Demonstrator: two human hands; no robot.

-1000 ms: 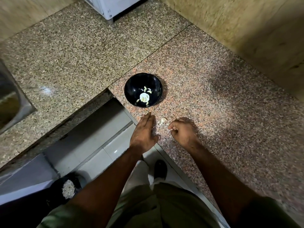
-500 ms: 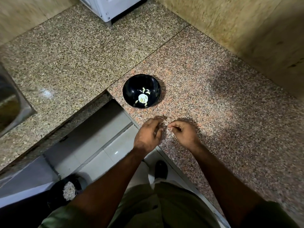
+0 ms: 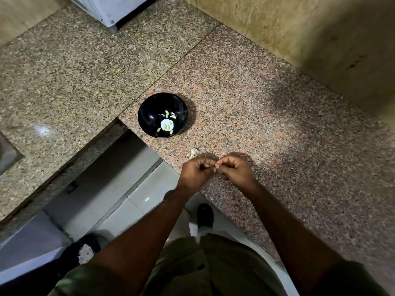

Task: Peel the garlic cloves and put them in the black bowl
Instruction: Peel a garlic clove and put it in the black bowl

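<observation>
A steel sink corner (image 3: 8,153) is showing at the far left edge, well to the left of the round glossy black bowl (image 3: 147,116). Below and to the left of the bowl, down on the floor, a dark bin with pale scraps inside (image 3: 86,252) is sitting. Above and to the left of the bowl, the base of a white appliance (image 3: 111,9) is resting on the speckled granite countertop (image 3: 267,124). The bowl itself is sitting on the countertop near the inner corner of its cut-out edge, and several pale peeled garlic cloves (image 3: 167,124) are lying in its bottom. Just below and to the right of the bowl, a small whitish unpeeled garlic piece (image 3: 192,152) is lying on the stone, apart from the bowl and just above the hands. Below that, the left hand (image 3: 195,175) is curling its fingers and pinching a tiny pale garlic clove (image 3: 214,166), mostly hidden between the fingertips. The right hand (image 3: 237,171) is meeting it from the right of the bowl's side, its fingers likewise curling and pinching the same clove. Both hands are hovering over the countertop edge. A dark shoe (image 3: 205,214) is standing on the pale floor tiles below the hands.
</observation>
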